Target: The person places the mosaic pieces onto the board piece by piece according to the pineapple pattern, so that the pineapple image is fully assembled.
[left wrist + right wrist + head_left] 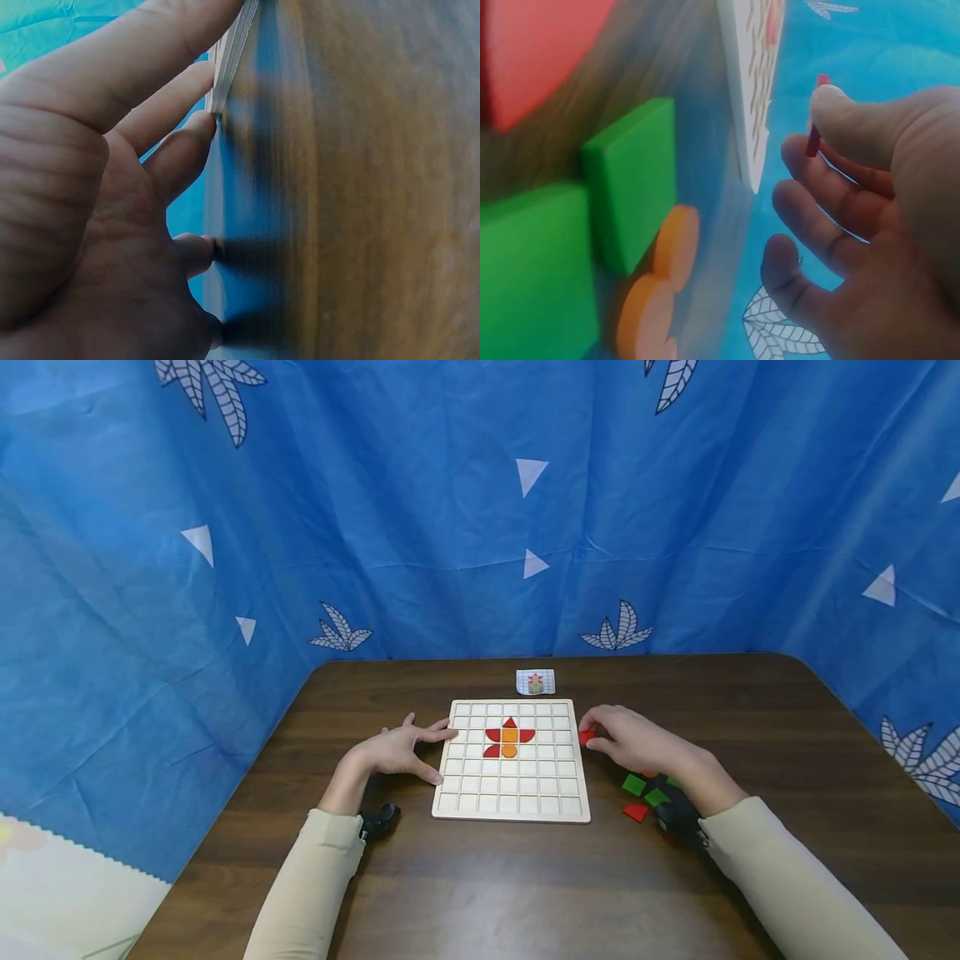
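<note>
A pale gridded board (pixel 512 806) lies mid-table, with several red and orange flat tiles (pixel 510 736) set in its upper squares. At the board's left edge rests my left hand (pixel 401 750), fingers spread, with thumb and fingertips on the rim. The left wrist view shows those fingers (pixel 176 161) along the board's side. My right hand (pixel 633 737), just right of the board, pinches a thin red tile (pixel 817 116) between thumb and forefinger. The tile is seen nearly edge-on in the right wrist view; its other fingers are loosely bent.
Loose green tiles (pixel 633 785), a red tile (pixel 636 812) and orange round pieces (pixel 676 247) lie under and beside the right forearm. Behind the board is a small printed pattern card (pixel 536 682). A blue curtain (pixel 450 527) hangs along the back of the dark wooden table (pixel 480 877).
</note>
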Demonstrator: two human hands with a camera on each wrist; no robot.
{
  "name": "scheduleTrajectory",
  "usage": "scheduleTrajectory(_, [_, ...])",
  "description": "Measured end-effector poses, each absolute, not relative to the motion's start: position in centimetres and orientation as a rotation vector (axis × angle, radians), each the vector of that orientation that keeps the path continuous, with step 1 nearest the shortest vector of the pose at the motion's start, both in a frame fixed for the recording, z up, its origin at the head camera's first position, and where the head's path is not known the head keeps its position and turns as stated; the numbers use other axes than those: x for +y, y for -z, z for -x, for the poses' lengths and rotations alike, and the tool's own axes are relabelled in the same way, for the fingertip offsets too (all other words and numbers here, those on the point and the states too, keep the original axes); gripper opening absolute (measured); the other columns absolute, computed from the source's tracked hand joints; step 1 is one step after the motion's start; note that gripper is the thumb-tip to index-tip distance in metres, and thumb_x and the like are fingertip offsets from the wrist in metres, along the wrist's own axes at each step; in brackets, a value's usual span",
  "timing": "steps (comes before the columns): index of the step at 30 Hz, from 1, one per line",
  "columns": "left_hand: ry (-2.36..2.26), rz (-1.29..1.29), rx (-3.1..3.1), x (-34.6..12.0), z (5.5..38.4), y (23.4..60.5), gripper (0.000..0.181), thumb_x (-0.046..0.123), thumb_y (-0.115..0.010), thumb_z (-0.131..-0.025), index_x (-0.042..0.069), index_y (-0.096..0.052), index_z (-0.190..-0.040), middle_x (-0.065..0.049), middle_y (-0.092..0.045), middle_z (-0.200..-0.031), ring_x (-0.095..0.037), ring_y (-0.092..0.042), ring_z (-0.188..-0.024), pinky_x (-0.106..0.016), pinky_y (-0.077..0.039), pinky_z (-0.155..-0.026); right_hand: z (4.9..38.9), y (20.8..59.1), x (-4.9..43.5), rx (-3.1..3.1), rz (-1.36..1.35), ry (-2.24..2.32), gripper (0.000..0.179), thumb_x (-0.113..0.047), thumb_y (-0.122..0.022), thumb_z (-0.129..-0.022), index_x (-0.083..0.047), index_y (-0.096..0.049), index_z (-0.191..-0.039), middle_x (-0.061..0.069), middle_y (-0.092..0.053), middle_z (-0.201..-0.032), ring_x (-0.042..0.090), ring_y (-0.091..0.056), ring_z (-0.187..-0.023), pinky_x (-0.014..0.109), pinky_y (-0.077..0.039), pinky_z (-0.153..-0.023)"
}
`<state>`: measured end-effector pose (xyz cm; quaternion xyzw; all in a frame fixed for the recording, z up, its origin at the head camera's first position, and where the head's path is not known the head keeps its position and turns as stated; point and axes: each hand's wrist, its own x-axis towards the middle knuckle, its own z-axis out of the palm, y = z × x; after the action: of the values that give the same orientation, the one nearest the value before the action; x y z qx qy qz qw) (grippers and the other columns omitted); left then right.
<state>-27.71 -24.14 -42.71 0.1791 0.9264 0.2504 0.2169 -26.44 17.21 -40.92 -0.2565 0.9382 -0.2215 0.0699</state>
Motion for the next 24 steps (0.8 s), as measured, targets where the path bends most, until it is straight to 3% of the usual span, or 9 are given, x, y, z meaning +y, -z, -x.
scheduleTrajectory(11, [-0.698, -0.479, 2.566, -24.2, 27.8, 42.6, 0.088, 0.045, -0.088, -0.077, 0.034, -0.048, -0.155, 0.007, -0.024, -0.172, -0.046, 0.011, -0.159, -0.081, 0.007, -0.115, 26.8, 42.4, 18.4, 2.795, 0.881, 0.496, 0.013, -0.019, -0.073, -0.097, -0.014, -0.067, -0.108, 0.001, -0.059, -0.101, 0.021, -0.052, -0.098, 0.04, -0.051, -0.088])
scheduleTrajectory(20, [-0.695, -0.483, 2.561, -24.1, 27.7, 42.5, 0.088, 0.046, -0.087, -0.077, 0.035, -0.048, -0.155, 0.007, -0.024, -0.172, -0.045, 0.011, -0.159, -0.081, 0.007, -0.115, 27.0, 42.3, 18.0, 2.795, 0.814, 0.502, 0.022, -0.013, -0.071, -0.097, -0.016, -0.071, -0.119, 0.0, -0.063, -0.105, 0.019, -0.055, -0.098, 0.042, -0.055, -0.092])
scheduleTrajectory(24, [-0.705, -0.476, 2.559, -24.0, 27.6, 42.5, 0.087, 0.045, -0.088, -0.077, 0.035, -0.048, -0.154, 0.006, -0.024, -0.172, -0.045, 0.011, -0.159, -0.081, 0.007, -0.115, 27.0, 42.0, 17.5, 2.803, 0.713, 0.504, 0.02, -0.022, -0.074, -0.096, -0.014, -0.07, -0.115, 0.0, -0.062, -0.095, 0.018, -0.056, -0.09, 0.036, -0.054, -0.08])
